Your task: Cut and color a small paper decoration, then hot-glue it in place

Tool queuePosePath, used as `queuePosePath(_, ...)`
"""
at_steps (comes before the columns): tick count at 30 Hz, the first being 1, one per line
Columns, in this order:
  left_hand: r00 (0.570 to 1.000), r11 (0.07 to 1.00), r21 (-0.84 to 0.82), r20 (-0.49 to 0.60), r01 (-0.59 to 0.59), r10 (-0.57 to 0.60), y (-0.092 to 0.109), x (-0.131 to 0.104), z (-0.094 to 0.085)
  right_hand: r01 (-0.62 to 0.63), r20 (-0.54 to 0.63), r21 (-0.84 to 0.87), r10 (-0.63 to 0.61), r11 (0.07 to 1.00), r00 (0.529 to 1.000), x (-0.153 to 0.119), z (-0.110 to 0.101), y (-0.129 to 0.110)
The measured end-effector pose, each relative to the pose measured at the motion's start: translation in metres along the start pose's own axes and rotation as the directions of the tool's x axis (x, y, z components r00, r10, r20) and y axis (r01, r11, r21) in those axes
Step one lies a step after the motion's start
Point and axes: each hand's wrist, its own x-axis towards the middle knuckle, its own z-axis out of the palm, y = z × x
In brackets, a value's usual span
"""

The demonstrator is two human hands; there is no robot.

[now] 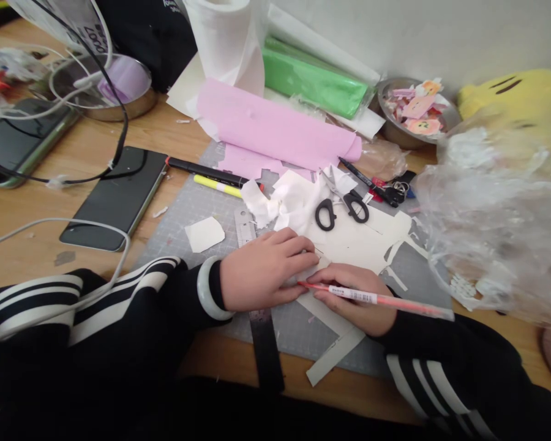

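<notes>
My left hand [266,269] lies palm down with its fingers stretched out, over white paper and across a metal ruler [265,343]. Between the thumb and fingers of my right hand [365,294] is a slim red pen [395,302] with a white label, its tip close to my left hand's fingers. Beneath both hands lies cream paper [358,245] with cut edges, and a narrow paper strip [335,355] sticks out towards me. Just beyond the hands are black-handled scissors [342,205] and crumpled white tissue [289,202].
A grey cutting mat [179,208] covers the desk's middle. Around it are a phone [114,199], a yellow marker [215,185], a pink roll [275,125], a green packet [314,76], a metal bowl of paper pieces [392,131] and clear plastic bags [496,214]. Cables cross the left side.
</notes>
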Motion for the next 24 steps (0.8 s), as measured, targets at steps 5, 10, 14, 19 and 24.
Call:
queuePosePath(5,1.0,1.0,-0.005,-0.004,-0.007,0.007,-0.0001,0.0005,0.0002,-0.026,-0.011,-0.019,0.025,0.999,1.0,-0.0006,-0.0011,-0.001)
queuePosePath(10,1.0,1.0,-0.011,-0.006,-0.003,0.003,0.0,0.0009,-0.0004,-0.021,-0.01,-0.018,0.021,1.0,1.0,-0.0005,-0.0015,-0.0021)
queuePosePath(14,1.0,1.0,-0.014,-0.008,-0.001,0.001,0.0,0.0006,-0.0003,-0.041,-0.035,0.0,0.041,0.999,0.999,-0.0012,-0.0008,-0.0029)
queuePosePath(19,1.0,1.0,-0.011,-0.011,0.0,-0.001,0.0006,-0.0001,-0.0002,-0.026,-0.047,0.025,0.027,0.999,0.999,-0.0026,-0.0005,-0.0022)
queuePosePath(24,1.0,1.0,-0.008,-0.012,0.0,0.0,0.0008,0.0005,-0.0006,-0.038,-0.005,0.049,0.038,0.998,0.999,-0.0023,-0.0018,-0.0023)
